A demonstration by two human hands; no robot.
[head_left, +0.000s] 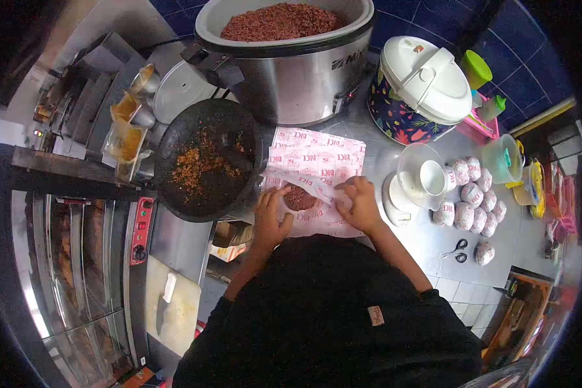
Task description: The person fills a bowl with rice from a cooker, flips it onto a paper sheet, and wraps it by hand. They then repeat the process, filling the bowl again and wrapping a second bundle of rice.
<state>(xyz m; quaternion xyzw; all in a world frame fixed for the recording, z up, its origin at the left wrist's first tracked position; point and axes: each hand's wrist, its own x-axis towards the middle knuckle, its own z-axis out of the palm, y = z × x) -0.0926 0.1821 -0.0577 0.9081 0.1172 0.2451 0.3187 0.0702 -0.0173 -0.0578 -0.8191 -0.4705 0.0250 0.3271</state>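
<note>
A round portion of reddish-brown rice (pixel 299 198) lies on a printed paper wrapper (pixel 323 225) on the steel counter, and the far part of the sheet is lifted and folded toward it. My left hand (pixel 273 212) is at the left edge of the rice, its fingers bent onto the paper. On the right, my right hand (pixel 359 203) pinches the raised fold of the sheet. Behind them lies a stack of printed papers (pixel 317 150). Left of my hands, a dark stone mortar (pixel 207 158) holds orange-brown crumbly food.
A large cooker (pixel 291 81) full of reddish rice stands behind. To the right are a floral pot (pixel 414 97), a scale (pixel 398 204) with a clear bowl, several wrapped balls (pixel 463 215) and scissors (pixel 460 251). A knife (pixel 165 301) lies on a cutting board (pixel 182 313) at lower left.
</note>
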